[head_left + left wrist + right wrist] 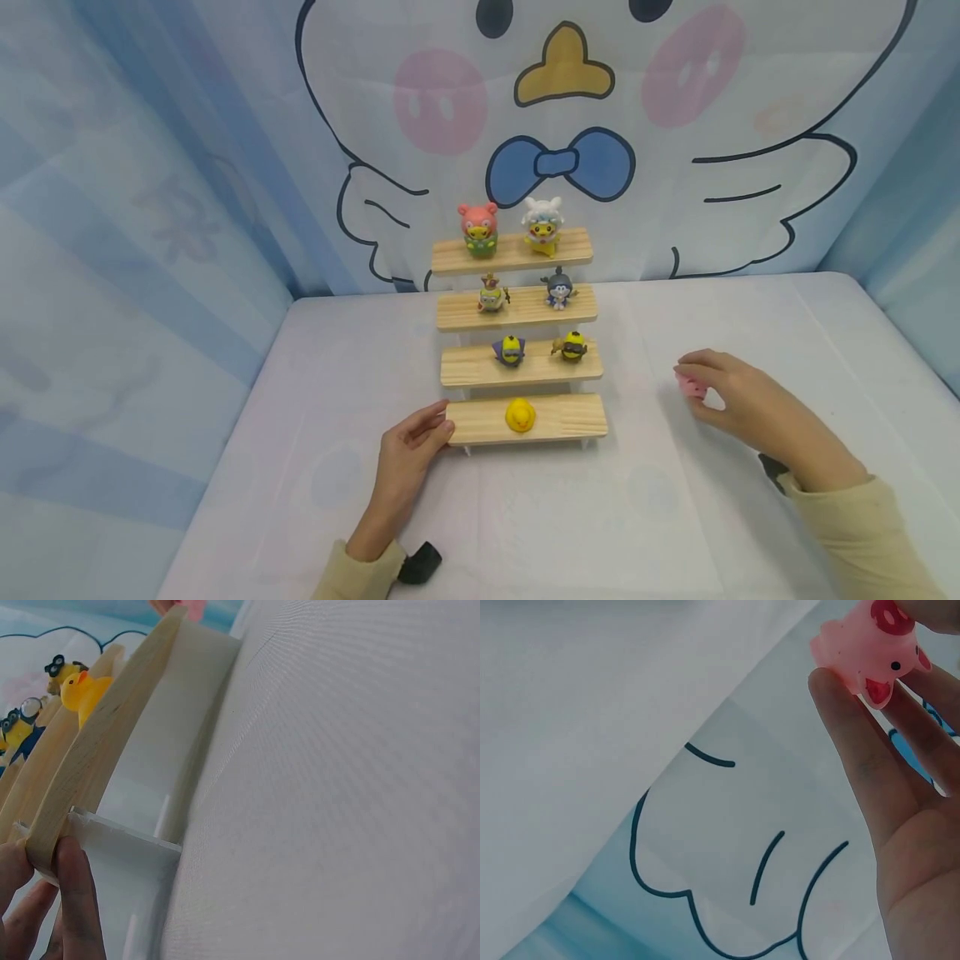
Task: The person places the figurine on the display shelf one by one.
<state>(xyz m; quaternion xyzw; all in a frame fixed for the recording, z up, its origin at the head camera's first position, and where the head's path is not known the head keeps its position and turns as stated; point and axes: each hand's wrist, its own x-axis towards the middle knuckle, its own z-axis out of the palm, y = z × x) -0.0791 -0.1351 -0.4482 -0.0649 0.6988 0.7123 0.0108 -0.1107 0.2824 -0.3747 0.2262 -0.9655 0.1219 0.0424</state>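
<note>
My left hand (406,457) pinches the left end of the lowest wooden shelf board (566,417), fingers above and below the board in the left wrist view. On that board sits a yellow rubber duck (520,415), left of the right half of the wood. Off to the right of the stand, my right hand (738,400) holds a small pink toy pig (870,656) between thumb and fingers. Its red snout and red inner ears show in the right wrist view; part of it hides behind the thumb.
Higher steps of the stand hold two figures each: caped (511,352) and dark-goggled (572,347) ones, then a crowned (491,295) and a grey-hooded one (558,290), then pink-hooded (479,230) and white-hooded (542,227) ones. A cartoon curtain (555,179) hangs behind the white table (540,525).
</note>
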